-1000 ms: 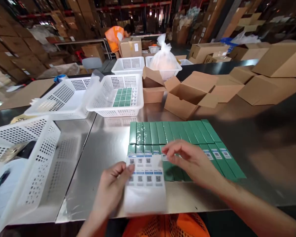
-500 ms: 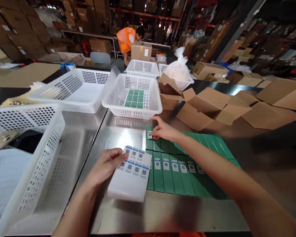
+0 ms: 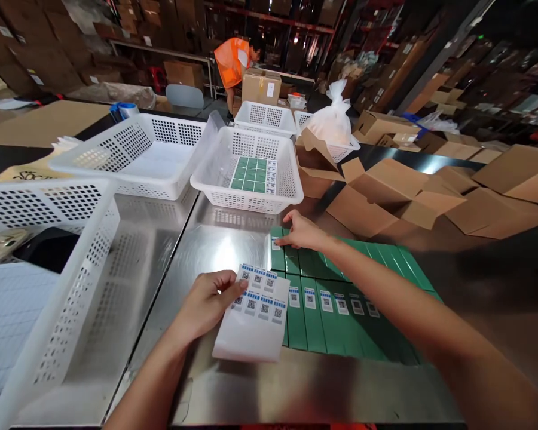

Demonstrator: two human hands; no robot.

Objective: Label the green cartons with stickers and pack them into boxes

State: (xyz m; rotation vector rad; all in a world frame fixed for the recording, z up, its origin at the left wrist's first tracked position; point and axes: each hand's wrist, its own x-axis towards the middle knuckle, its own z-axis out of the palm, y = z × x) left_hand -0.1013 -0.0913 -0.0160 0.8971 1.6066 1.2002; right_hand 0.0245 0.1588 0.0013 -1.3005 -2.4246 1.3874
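My left hand [image 3: 215,301] pinches a sheet of stickers [image 3: 251,334] between thumb and fingers; it carries two rows of labels with blue bands and square codes. The sheet hangs over the left end of the green boxes [image 3: 311,334], which stand packed side by side in two rows. In the near row, several boxes bear a label on top. At the far row's left end, my right hand [image 3: 305,232] touches a label [image 3: 276,243] lying on a box with a fingertip. Its index finger is raised apart, and nothing shows in its grasp. My right forearm covers part of both rows.
Ahead, a white basket [image 3: 206,184] contains green boxes and labelled ones. More white baskets stand left [image 3: 110,209] and behind [image 3: 251,122]. Open cardboard cartons [image 3: 363,206] lie to the right. A person in an orange vest [image 3: 232,63] bends beyond the table.
My right hand's fingertips have come away from a pinch at the label, and one now rests on it. My left hand and the sticker sheet have shifted slightly right in view.
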